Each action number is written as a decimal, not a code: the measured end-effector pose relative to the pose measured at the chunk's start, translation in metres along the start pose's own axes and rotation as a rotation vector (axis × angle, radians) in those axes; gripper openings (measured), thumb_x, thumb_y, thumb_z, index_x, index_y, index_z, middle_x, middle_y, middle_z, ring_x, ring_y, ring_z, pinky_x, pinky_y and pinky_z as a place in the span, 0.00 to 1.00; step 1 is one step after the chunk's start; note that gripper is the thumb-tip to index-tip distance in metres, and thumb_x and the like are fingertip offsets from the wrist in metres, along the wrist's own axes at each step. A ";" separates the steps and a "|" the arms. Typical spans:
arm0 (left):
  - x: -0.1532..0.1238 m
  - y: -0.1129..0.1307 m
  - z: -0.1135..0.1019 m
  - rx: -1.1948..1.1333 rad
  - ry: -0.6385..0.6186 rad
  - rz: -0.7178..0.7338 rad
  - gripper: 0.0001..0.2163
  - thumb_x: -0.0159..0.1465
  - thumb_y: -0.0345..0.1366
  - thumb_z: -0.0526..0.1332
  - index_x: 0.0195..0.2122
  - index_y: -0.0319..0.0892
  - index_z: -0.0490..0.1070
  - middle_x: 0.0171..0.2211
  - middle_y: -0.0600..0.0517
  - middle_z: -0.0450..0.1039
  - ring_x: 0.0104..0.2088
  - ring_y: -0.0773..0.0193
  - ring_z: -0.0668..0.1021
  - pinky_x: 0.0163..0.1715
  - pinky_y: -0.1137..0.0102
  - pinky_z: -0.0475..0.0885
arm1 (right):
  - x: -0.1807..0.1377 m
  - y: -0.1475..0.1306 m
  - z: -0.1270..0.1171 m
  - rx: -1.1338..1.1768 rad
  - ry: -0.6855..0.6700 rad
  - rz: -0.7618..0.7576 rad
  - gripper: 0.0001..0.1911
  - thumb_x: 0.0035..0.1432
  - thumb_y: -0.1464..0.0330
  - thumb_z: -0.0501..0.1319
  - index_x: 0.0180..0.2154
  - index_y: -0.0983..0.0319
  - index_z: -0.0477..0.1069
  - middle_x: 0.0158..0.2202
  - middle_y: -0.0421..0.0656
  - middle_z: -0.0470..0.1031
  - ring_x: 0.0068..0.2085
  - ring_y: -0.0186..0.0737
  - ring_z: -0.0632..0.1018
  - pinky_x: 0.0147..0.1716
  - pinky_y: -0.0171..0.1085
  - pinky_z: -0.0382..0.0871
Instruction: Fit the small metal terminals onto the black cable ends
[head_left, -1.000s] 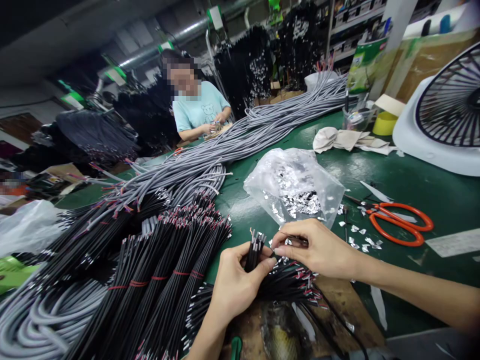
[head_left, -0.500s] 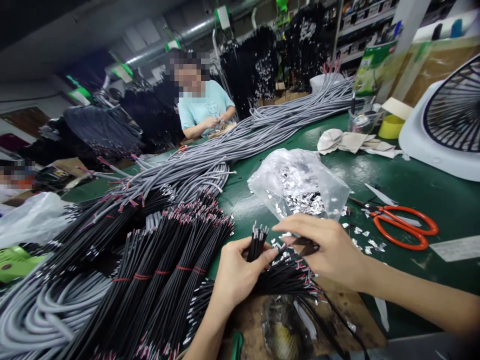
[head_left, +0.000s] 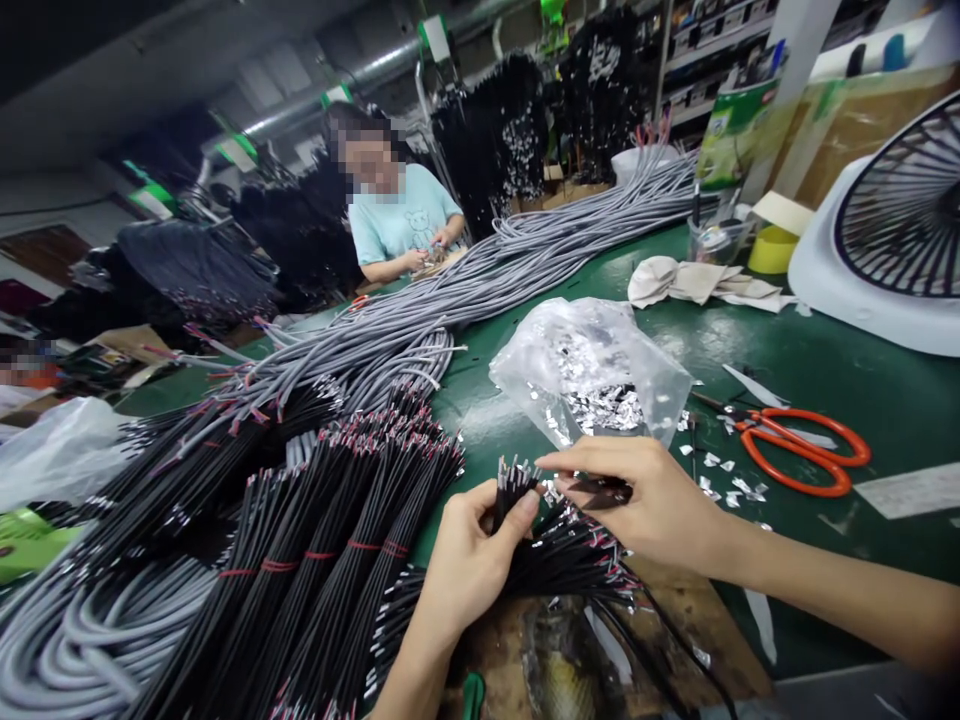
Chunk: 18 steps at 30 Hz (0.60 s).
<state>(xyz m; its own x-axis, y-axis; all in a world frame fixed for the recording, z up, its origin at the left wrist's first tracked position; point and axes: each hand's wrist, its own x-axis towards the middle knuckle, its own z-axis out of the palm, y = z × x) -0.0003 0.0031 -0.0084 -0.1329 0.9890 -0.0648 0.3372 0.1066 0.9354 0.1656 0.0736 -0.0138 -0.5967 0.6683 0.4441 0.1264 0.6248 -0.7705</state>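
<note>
A small bundle of black wires [head_left: 511, 502] with bare silvery tips stands upright in my left hand [head_left: 475, 560], the thumb pressed across its front. My right hand [head_left: 651, 497] is just to the right, its index fingertip close to or touching the wire tips. A slim dark tool [head_left: 604, 491] lies in the curled fingers of that hand; its kind is mostly hidden. Under and behind both hands spreads a pile of loose black wires [head_left: 574, 560] with red and silver ends. Beyond them lies a clear plastic bag [head_left: 525, 372] holding small silvery foil pieces [head_left: 611, 407].
Orange-handled scissors [head_left: 796, 452] and foil scraps lie to the right, near a white fan [head_left: 832, 270]. Banded black wire bundles [head_left: 337, 560] and grey cables [head_left: 480, 275] fill the left and back. A brown board [head_left: 720, 640] is below my hands. A co-worker [head_left: 405, 215] sits across the table.
My right index fingertip has come closer to the wire tips, and my left thumb has shifted slightly up and left. The whole view has moved a little. The co-worker's hands have changed position.
</note>
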 end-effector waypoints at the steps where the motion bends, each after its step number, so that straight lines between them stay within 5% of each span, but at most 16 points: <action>1: 0.000 0.001 0.001 -0.010 0.027 0.006 0.11 0.57 0.37 0.61 0.20 0.36 0.69 0.18 0.56 0.65 0.21 0.69 0.66 0.22 0.75 0.60 | 0.000 -0.001 0.001 0.012 0.000 0.005 0.15 0.50 0.78 0.57 0.39 0.63 0.75 0.30 0.42 0.76 0.28 0.33 0.74 0.29 0.32 0.67; 6: 0.000 0.001 0.004 -0.038 0.145 0.034 0.08 0.56 0.37 0.62 0.25 0.37 0.71 0.18 0.57 0.63 0.19 0.71 0.62 0.19 0.76 0.58 | -0.003 -0.005 0.005 0.084 -0.017 0.105 0.20 0.48 0.79 0.58 0.44 0.62 0.73 0.31 0.41 0.77 0.28 0.32 0.74 0.27 0.30 0.68; 12: -0.004 -0.001 0.003 -0.012 0.154 0.016 0.13 0.58 0.39 0.60 0.19 0.38 0.64 0.14 0.59 0.57 0.16 0.73 0.59 0.16 0.76 0.54 | -0.003 -0.009 0.006 0.199 -0.031 0.188 0.13 0.53 0.73 0.58 0.42 0.63 0.74 0.32 0.42 0.76 0.27 0.32 0.74 0.25 0.30 0.68; 18: -0.006 0.002 0.003 0.023 0.165 0.033 0.11 0.57 0.38 0.61 0.22 0.38 0.65 0.13 0.58 0.62 0.15 0.72 0.66 0.16 0.77 0.59 | -0.005 -0.005 0.008 0.128 -0.096 0.279 0.21 0.52 0.63 0.62 0.48 0.60 0.69 0.35 0.43 0.75 0.32 0.36 0.75 0.30 0.33 0.69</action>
<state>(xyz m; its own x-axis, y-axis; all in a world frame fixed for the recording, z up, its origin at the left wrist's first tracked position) 0.0042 -0.0022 -0.0072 -0.2720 0.9619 0.0256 0.3650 0.0785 0.9277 0.1618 0.0644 -0.0159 -0.6262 0.7615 0.1673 0.1988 0.3635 -0.9102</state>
